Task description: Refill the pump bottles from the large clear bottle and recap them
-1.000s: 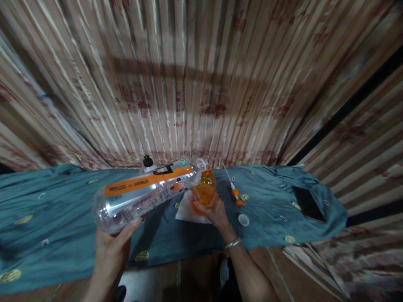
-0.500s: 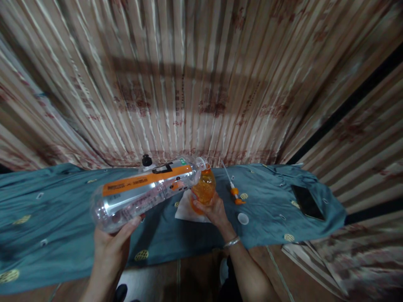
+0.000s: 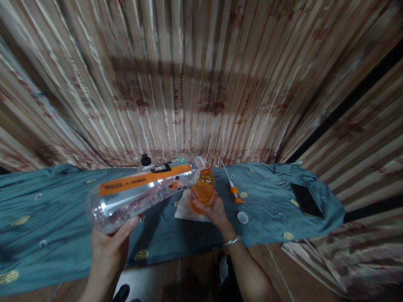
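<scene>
My left hand (image 3: 111,239) is closed around the lower part of a large clear plastic bottle (image 3: 145,188) with an orange and silver label. The bottle is tilted nearly flat, its mouth pointing right, at the top of an orange bottle (image 3: 204,188). My right hand (image 3: 212,209), with a silver bracelet on the wrist, grips that orange bottle, which stands over a white tissue (image 3: 185,209). An orange pump head (image 3: 234,193) with its long tube lies right of it. Whether liquid flows between the bottles I cannot tell.
A small white round cap (image 3: 242,217) lies near the front edge of the green patterned cloth (image 3: 163,247). Farther right is a black phone (image 3: 307,200). Behind the clear bottle stands a container with a black top (image 3: 145,160). Pleated curtains (image 3: 201,84) hang behind.
The clear bottle and my left hand have shifted very slightly to the left at the base. My right hand still holds the orange bottle in much the same place.
</scene>
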Demonstrator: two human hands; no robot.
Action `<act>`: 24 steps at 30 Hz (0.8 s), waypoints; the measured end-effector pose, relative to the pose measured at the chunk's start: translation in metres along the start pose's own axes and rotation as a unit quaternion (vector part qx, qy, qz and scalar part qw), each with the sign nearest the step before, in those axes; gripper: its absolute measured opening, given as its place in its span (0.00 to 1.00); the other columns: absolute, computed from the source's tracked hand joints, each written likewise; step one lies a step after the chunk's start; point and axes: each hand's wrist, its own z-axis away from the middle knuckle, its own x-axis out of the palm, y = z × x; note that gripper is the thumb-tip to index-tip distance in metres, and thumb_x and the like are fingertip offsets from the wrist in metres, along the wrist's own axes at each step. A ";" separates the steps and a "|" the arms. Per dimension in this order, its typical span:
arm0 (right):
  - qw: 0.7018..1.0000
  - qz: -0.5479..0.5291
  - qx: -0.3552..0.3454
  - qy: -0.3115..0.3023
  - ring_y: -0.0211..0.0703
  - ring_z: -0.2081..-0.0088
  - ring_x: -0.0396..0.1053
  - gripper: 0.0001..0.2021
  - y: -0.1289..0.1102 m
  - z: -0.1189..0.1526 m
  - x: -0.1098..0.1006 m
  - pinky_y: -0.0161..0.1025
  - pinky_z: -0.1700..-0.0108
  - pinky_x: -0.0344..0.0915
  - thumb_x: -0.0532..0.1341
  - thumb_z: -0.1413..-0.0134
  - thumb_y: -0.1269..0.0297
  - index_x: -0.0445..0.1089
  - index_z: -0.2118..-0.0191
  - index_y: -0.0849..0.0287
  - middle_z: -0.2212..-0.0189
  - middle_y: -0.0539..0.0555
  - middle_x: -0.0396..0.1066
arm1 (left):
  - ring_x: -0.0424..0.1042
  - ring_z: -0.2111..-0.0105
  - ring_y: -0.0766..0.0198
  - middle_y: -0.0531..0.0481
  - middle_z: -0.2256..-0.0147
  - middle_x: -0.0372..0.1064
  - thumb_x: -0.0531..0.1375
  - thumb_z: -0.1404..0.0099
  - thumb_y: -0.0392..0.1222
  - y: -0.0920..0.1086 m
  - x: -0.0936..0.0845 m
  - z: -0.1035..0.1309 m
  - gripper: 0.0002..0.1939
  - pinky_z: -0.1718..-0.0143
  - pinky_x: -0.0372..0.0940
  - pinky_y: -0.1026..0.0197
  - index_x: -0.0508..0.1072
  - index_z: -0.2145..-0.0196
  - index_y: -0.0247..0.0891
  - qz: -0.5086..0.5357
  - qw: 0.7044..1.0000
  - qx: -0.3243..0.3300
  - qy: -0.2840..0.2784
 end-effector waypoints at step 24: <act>1.000 -0.016 0.013 -0.007 0.57 0.48 0.84 0.29 -0.003 0.000 -0.002 0.52 0.45 0.81 0.77 0.55 0.53 0.77 0.45 0.52 0.50 0.56 0.85 | 0.84 0.60 0.53 0.46 0.62 0.86 0.83 0.60 0.46 -0.003 -0.002 -0.002 0.39 0.60 0.80 0.61 0.84 0.48 0.42 -0.005 1.000 -0.017 -0.005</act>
